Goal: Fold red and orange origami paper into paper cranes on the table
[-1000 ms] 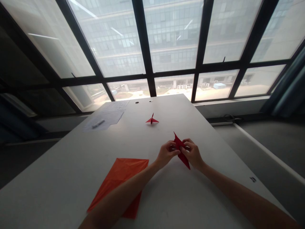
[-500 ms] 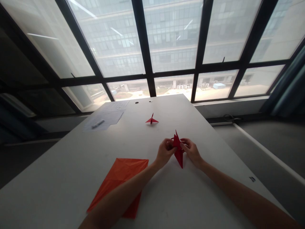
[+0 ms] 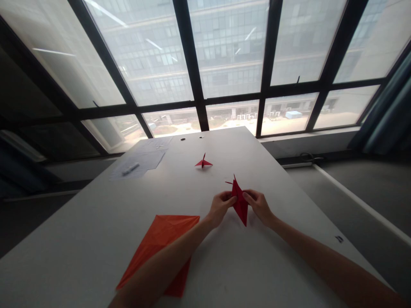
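A folded red paper piece (image 3: 239, 202) with pointed tips is held just above the white table (image 3: 276, 256). My left hand (image 3: 221, 207) pinches its left side, and my right hand (image 3: 258, 207) pinches its right side, thumbs facing me. One long point aims down toward me, while thin points stick out at the top and upper left. Farther back stands a small red folded paper figure (image 3: 203, 163) with two spread wings and an upright point. Orange paper (image 3: 160, 233) lies at the lower left, partly under my left forearm.
White paper sheets (image 3: 150, 158) lie at the table's far left with a pen-like object (image 3: 131, 169) on them. A small dark mark (image 3: 339, 239) is near the right edge. Windows rise behind the table; a blue curtain (image 3: 382, 115) hangs at right.
The red paper between my hands has turned a little and shows a broader face. My left fingers have shifted on it, and a thin point now shows at the upper left.
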Demonstrator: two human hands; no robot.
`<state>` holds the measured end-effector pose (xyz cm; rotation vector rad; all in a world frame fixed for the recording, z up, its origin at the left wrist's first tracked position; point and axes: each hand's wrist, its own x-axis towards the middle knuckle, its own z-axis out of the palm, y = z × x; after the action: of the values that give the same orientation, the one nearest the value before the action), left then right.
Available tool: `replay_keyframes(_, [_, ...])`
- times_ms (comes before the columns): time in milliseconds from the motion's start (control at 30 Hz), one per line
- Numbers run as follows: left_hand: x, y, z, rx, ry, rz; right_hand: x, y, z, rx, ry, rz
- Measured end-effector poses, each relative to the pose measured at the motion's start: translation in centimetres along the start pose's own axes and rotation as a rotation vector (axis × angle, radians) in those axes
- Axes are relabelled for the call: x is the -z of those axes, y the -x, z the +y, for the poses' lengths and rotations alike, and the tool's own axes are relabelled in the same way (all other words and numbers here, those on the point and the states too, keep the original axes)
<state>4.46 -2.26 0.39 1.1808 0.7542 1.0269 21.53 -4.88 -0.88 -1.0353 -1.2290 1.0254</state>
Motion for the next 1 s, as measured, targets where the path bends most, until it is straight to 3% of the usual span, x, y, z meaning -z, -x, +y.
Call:
replay_keyframes(167, [-0.02, 0.05, 0.25, -0.07, -0.05, 0.053, 0.07, 0.02, -0.39, -0.1, -0.038, -0.06])
replay_keyframes(367, [-0.03, -0.03, 0.0, -0.078, -0.053, 0.068, 0.1, 0.11, -0.9, -0.077, -0.089, -0.056])
replay_keyframes(467, [0.08, 0.01, 0.0, -0.062, -0.009, 0.045, 0.32, 0.19, -0.86, -0.02, -0.126, -0.115])
replay_keyframes(567, [0.12, 0.08, 0.06, -0.031, 0.053, 0.016, 0.49, 0.17, -0.34, 0.042, -0.093, -0.094])
replay_keyframes(833, [0.1, 0.13, 0.08, 0.03, 0.1, -0.007, 0.68, 0.17, -0.54, 0.244, 0.144, -0.082])
replay_keyframes(1000, [0.05, 0.21, 0.07, 0.074, 0.14, -0.045, 0.95, 0.3, -0.74, 0.288, 0.208, -0.078])
